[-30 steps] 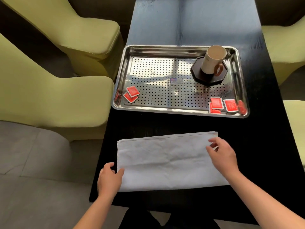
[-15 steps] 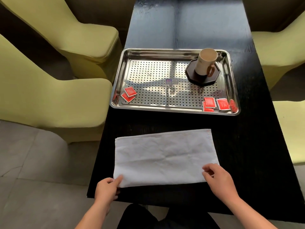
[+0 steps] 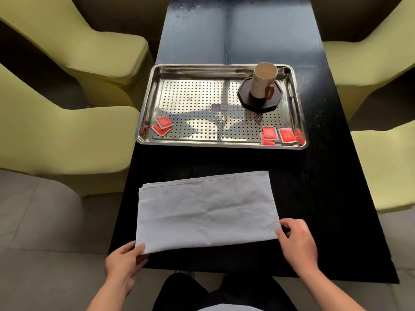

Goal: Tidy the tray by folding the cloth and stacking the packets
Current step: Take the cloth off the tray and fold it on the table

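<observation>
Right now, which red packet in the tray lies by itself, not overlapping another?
The packet nearest the tray's front right corner; the other four lie in two overlapping pairs.

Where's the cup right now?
In the head view, the cup stands on a dark coaster in the far right corner of the metal tray, beyond the cloth.
</observation>
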Demonstrator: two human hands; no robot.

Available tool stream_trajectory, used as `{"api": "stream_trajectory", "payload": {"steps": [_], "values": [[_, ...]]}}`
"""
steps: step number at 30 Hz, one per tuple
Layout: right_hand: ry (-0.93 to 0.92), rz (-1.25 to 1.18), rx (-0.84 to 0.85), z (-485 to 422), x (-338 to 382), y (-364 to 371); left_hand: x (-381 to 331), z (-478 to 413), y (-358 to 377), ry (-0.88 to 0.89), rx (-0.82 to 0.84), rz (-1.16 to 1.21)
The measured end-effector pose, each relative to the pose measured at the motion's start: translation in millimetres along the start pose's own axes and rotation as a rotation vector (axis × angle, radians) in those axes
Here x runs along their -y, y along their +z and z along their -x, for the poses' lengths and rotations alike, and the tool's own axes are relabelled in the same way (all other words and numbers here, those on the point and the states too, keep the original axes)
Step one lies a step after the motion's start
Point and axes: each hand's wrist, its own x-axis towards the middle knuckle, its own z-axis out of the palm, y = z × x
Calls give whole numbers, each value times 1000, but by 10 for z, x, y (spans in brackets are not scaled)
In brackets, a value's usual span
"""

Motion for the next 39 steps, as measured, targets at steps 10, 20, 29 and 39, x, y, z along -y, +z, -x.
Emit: {"api": "stream_trajectory", "payload": {"steps": [10, 20, 29, 39], "values": [[158, 47, 57, 5, 20, 34, -167, -25, -24, -63, 15, 4], [140, 87, 104, 47, 36, 6, -208, -79, 13, 45, -25, 2], [-194, -176, 262, 167, 654, 265, -412, 289, 57, 450, -142, -424], [-3, -601, 653, -434, 1858, 885, -627, 865, 438, 772, -111, -556]]}}
